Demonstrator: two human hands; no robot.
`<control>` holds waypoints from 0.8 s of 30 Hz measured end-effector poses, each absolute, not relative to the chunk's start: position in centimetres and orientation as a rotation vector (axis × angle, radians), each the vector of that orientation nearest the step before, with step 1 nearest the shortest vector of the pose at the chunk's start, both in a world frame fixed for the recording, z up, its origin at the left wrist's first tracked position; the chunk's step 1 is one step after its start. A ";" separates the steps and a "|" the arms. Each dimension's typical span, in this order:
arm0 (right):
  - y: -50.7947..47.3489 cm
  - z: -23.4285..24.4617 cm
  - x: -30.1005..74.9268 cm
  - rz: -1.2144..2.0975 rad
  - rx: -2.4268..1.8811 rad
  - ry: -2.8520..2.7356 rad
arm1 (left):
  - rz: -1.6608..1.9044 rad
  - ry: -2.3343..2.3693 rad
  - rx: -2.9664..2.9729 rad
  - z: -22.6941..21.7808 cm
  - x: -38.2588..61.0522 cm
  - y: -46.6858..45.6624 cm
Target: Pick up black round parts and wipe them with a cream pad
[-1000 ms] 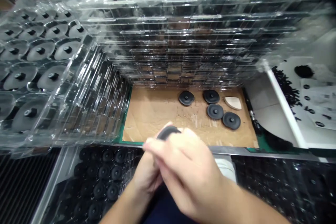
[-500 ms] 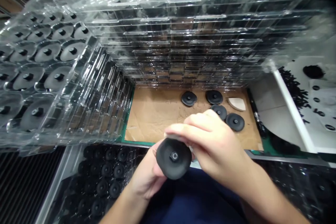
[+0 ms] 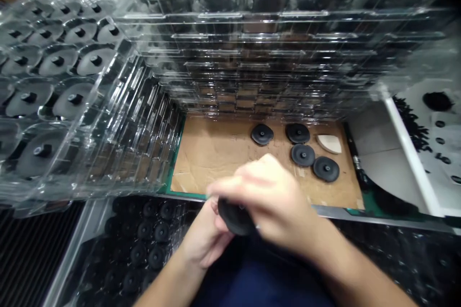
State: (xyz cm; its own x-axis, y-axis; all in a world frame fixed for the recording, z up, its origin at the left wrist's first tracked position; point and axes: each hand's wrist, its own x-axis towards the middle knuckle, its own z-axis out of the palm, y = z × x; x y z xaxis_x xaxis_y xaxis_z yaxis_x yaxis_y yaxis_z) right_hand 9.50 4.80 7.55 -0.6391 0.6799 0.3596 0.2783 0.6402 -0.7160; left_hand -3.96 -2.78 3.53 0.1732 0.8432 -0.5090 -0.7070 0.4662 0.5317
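Left forearm (image 3: pixel 167 273) and right forearm (image 3: pixel 347 264), bare, converge from below. Left grip (image 3: pixel 206 236): fingers curled, partly hidden. Right grip (image 3: pixel 272 196) sits higher in view, back uppermost, fingers bent leftward, outline blurred.

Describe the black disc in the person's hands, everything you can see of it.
The black disc is dark, rounded and matte, looking like plastic or rubber. A small hub shows faintly near its upper visible part. The left hand holds its left side; the right hand covers its top and upper right, so its full outline is hidden. It is held on the person's side of the cardboard. Blur hides finer detail and its exact tilt.
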 end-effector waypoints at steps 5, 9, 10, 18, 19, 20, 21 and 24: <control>5.4 1.0 12.4 0.869 -1.392 -2.000 | 1.132 0.680 0.073 3.7 -4.9 -2.6; 1.4 -3.0 13.7 0.974 -1.324 -2.142 | 1.113 0.583 -0.001 3.3 -5.4 -2.6; 0.5 -3.6 13.7 0.996 -1.309 -2.171 | 1.106 0.568 -0.010 3.1 -5.5 -2.6; 0.1 -4.5 13.9 1.076 -1.403 -2.135 | 1.124 0.529 0.017 3.4 -5.8 -3.2; 0.3 -4.4 13.9 1.084 -1.411 -2.115 | 1.138 0.521 0.032 3.5 -5.8 -3.4; 0.4 -4.4 13.8 1.093 -1.417 -2.096 | 1.151 0.511 0.046 3.6 -5.8 -3.6; 0.5 -4.5 13.7 1.099 -1.421 -2.075 | 1.164 0.501 0.058 3.7 -5.8 -3.9; 0.6 -5.2 13.2 1.092 -1.441 -1.995 | 1.185 0.486 0.076 3.9 -5.6 -5.1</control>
